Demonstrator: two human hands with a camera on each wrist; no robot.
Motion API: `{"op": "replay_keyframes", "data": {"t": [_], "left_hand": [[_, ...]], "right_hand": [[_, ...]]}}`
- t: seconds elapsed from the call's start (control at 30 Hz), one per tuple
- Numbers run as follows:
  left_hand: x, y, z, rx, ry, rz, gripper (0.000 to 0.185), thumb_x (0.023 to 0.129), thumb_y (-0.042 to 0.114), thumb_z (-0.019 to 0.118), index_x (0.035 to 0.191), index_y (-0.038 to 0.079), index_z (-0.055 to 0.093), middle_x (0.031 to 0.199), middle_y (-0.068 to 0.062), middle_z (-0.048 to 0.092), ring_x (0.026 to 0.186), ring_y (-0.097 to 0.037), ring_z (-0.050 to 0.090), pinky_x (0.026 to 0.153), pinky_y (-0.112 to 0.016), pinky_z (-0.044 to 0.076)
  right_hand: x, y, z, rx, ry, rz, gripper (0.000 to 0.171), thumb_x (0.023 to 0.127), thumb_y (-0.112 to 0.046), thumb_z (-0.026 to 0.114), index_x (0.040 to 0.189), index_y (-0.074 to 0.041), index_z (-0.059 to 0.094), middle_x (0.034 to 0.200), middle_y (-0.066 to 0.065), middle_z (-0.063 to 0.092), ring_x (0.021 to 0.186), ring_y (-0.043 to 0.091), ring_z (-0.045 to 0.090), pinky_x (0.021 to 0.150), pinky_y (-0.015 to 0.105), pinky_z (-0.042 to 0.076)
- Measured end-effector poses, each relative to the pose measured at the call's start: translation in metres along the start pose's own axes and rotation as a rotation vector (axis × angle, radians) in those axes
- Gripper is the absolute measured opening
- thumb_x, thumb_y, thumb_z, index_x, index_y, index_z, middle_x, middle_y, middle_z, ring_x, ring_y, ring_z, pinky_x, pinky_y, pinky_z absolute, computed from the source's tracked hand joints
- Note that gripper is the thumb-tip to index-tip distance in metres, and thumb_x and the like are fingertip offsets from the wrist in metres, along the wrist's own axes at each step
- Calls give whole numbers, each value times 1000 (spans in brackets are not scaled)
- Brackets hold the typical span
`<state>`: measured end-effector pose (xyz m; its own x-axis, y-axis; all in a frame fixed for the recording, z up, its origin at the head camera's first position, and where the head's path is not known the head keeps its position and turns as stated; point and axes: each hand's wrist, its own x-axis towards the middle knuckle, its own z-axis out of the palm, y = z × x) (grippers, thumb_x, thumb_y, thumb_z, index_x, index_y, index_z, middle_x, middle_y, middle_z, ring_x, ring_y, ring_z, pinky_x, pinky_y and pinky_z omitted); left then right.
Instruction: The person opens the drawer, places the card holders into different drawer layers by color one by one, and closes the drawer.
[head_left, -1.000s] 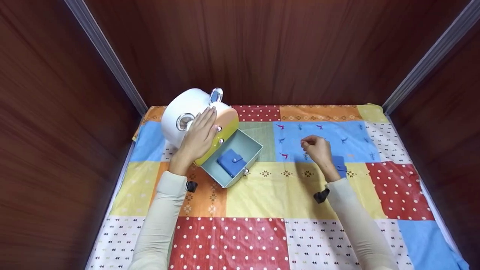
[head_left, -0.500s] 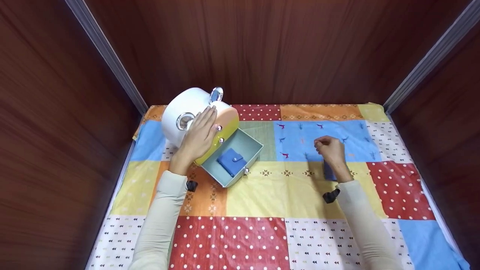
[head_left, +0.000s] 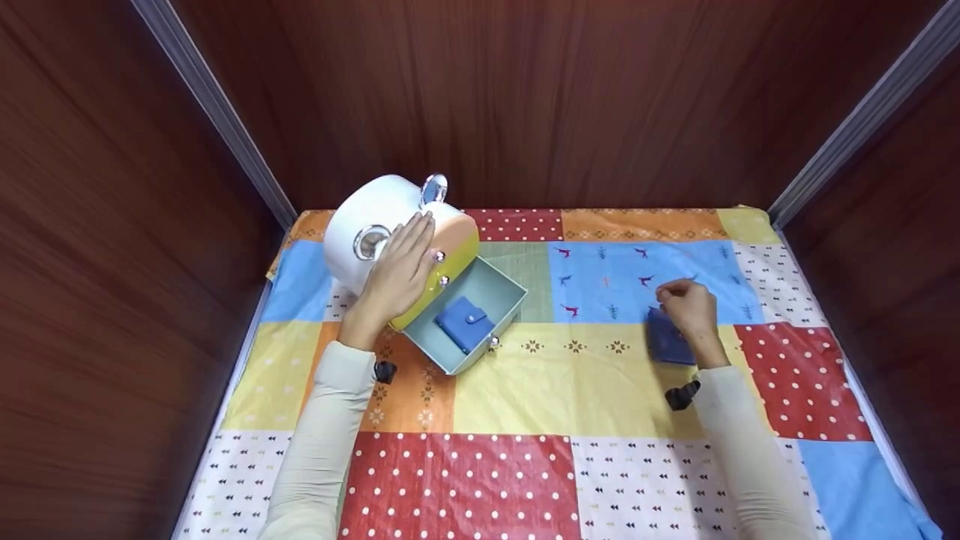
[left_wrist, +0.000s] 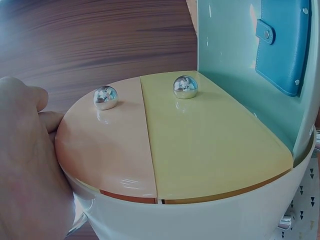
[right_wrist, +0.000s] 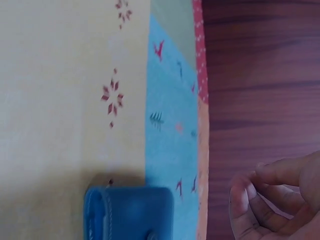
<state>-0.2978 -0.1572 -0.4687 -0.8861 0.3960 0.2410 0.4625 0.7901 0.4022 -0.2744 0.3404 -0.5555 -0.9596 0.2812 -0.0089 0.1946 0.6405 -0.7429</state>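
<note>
Right hand (head_left: 688,306), fingers loosely curled, holds nothing; hovers over the far edge of a dark blue snap-button wallet (head_left: 667,339) lying flat on the patchwork tablecloth (head_left: 570,390). Left hand (head_left: 396,270), fingers straight, rests flat on the round white box with peach-and-yellow front (head_left: 375,225). Pale green drawer (head_left: 491,289) stands pulled out, second blue wallet (head_left: 463,322) inside. Brown wooden wall (head_left: 525,97) behind.
</note>
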Motion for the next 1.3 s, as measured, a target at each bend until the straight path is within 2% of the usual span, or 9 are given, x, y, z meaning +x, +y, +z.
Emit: {"op": "replay_keyframes", "data": {"t": [0.13,0.33,0.67,0.83,1.0,1.3], "left_hand": [[0,1,0,3,-8,-4,58,117,30,32,169,6,23,179,-8,20,168,-27,13,139,-43,6],[1,0,0,2,-10,-4,58,117,30,31,169,6,23,179,-8,21,168,-27,13,139,-43,5],[0,1,-1,-3,0,8,58,117,29,33,168,5,25,178,-9,23,168,-27,15,139,-43,7],[-2,2,-1,-14,16,19,57,116,27,36,167,3,28,178,-10,26,167,-29,18,139,-45,9],[-1,2,-2,-18,-5,-3,58,117,29,33,169,5,25,179,-8,22,168,-27,14,139,-43,7],[-1,1,0,-11,-10,-8,58,117,30,32,169,6,24,179,-7,21,168,-26,13,139,-43,6]], "right_hand": [[0,10,-4,-20,-6,25,30,104,-20,66,118,4,77,109,23,78,69,-1,63,59,15,51],[0,22,-8,-29,-14,74,31,103,-21,66,119,4,76,104,22,77,71,7,63,57,19,51],[-2,40,-12,-82,21,99,32,99,-20,68,116,6,76,100,20,77,68,6,57,61,20,49],[-2,50,-15,-106,9,117,35,98,-23,68,116,6,76,103,21,78,71,9,59,62,22,49],[-5,57,-16,-130,-20,135,38,99,-24,66,118,8,74,109,25,76,78,17,63,62,24,48],[-11,66,-15,-123,-36,177,35,100,-25,67,116,6,71,101,18,74,78,18,61,61,24,47]]}}
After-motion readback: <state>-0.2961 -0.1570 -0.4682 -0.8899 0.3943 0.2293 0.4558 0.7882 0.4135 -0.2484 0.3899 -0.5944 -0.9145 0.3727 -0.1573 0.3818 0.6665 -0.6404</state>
